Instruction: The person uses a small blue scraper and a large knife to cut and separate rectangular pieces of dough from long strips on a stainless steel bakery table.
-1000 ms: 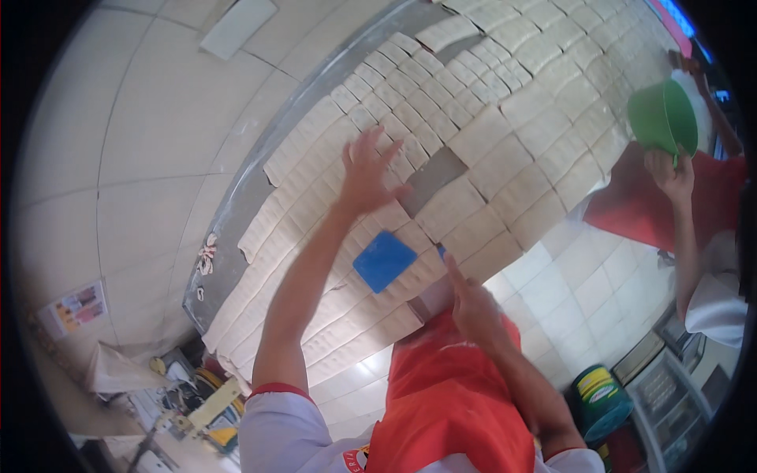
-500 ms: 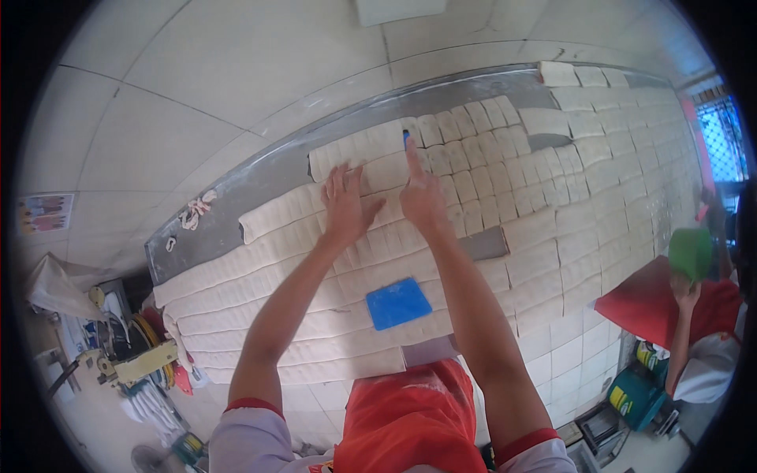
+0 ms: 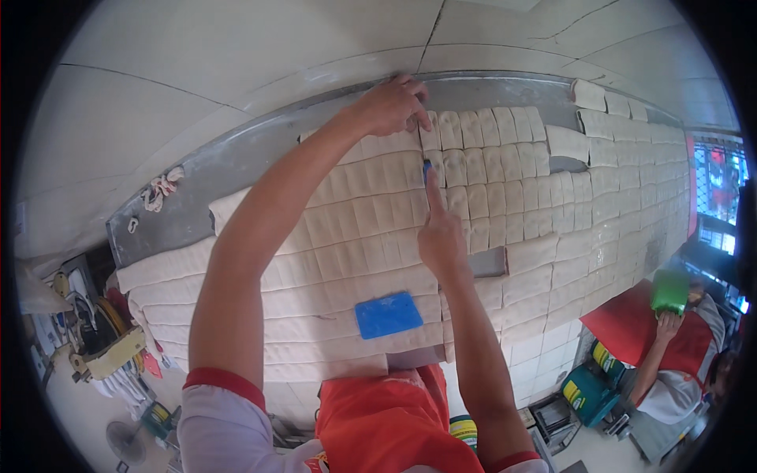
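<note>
Long pale dough strips (image 3: 339, 209) lie side by side across the grey table. In my right hand (image 3: 443, 246) is a blue dough scraper (image 3: 427, 167), seen edge-on, with the index finger stretched along it. The blade stands at the end of the uncut strips, against the rows of cut dough pieces (image 3: 473, 165). My left hand (image 3: 394, 106) reaches over the far strip, fingers bent and apart, fingertips at the far end of the cut line. It holds nothing that I can see. A second blue scraper (image 3: 389, 315) rests flat on the nearer strips.
Dough scraps (image 3: 162, 189) lie on the table's far left part (image 3: 134, 244). A tiled wall (image 3: 315, 47) rises behind it. At the right, another person's hand (image 3: 669, 325) holds a green container (image 3: 670, 292). Green-and-yellow tins (image 3: 590, 394) and a fan (image 3: 126, 441) stand below.
My left hand has lifted off the strips and moved away from me and rightward to the far row. The right hand has drawn the scraper nearer along the cut line. The view has shifted.
</note>
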`<state>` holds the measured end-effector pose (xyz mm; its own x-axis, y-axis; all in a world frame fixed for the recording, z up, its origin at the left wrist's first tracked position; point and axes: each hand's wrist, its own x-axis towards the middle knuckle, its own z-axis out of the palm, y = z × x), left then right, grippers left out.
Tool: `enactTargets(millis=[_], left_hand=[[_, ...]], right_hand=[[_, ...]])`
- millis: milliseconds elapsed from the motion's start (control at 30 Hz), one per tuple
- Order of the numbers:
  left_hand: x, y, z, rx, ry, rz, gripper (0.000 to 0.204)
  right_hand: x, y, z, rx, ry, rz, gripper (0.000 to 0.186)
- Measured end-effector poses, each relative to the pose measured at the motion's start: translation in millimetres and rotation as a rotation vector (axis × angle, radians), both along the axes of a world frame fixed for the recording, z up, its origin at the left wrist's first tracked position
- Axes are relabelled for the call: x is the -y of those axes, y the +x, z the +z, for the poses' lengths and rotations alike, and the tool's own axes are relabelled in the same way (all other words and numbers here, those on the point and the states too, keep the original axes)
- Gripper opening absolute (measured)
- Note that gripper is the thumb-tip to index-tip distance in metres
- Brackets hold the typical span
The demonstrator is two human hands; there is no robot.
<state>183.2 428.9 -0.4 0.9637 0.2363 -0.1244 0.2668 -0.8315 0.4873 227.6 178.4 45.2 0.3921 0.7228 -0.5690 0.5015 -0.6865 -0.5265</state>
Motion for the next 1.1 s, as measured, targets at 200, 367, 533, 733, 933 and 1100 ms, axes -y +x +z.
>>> enactTargets(millis=[200,367,533,733,933,1100], left_hand=[[31.4,1.7,4.7,0.067,0.139,0.019,0.024],[57.0,-9.1,3.0,-0.023,-0.021,-0.064,0.022],[65.4,-11.3,1.0,-0.015,0.051,-0.042,0.023],[111.0,-22.1,4.8,0.015,-0.060,-0.178,0.025],[114.4,-26.4,7.9,-0.073,-0.020,-0.149,0.024],[154.2,-33.5,9.0,0.023,-0.036,-0.175,0.024]], right_hand=[[17.9,-1.0,-2.7,0.038,0.002,-0.055,0.077],[29.0,-5.6,8.9,-0.011,-0.043,-0.032,0.099],[73.8,-23.8,-1.8,0.002,0.039,-0.036,0.099],[77.7,-21.3,0.8,-0.007,-0.041,-0.062,0.098],[129.6,-39.7,-0.2,0.024,0.040,-0.043,0.093],[133.4,-35.7,3.4,-0.030,0.020,-0.103,0.076]])
